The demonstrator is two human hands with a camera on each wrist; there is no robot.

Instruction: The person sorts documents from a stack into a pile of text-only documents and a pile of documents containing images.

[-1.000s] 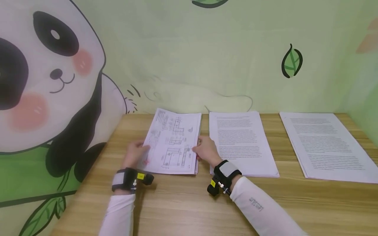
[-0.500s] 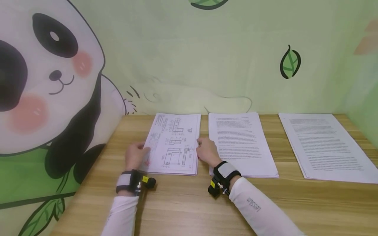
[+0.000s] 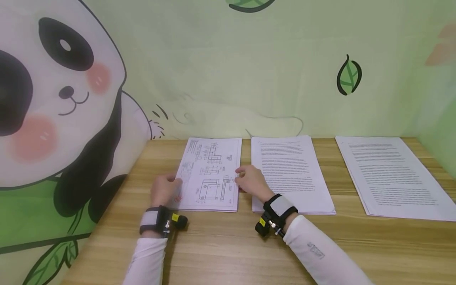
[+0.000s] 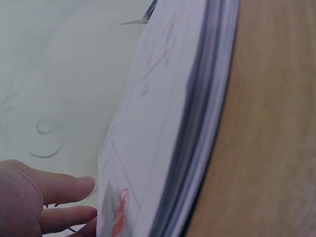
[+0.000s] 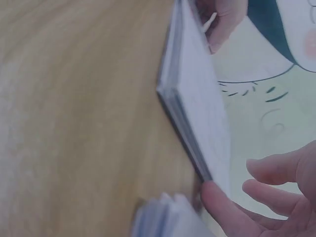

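Note:
A stack of paper (image 3: 194, 186) with technical drawings on its top sheet lies flat on the wooden table. My left hand (image 3: 164, 190) is at its left edge; in the left wrist view, thumb and fingers (image 4: 66, 217) reach out to that edge without curling round it. Along the opposite edge is my right hand (image 3: 253, 183). In the right wrist view its thumb and upper fingers are spread apart, while a lower fingertip (image 5: 213, 190) meets the stack's edge. A small red mark (image 4: 120, 212) shows on the top sheet near the left hand.
A stack of printed text pages (image 3: 285, 170) lies just right of the drawings, partly under the right hand. Farther right is another text stack (image 3: 392, 178). A fabric backdrop (image 3: 249, 79) with a panda print rises behind the table (image 3: 221, 245).
The drawing stack's far left corner has come down and its sheets now line up more evenly. My right fingers have loosened from the right edge; the left hand has barely moved.

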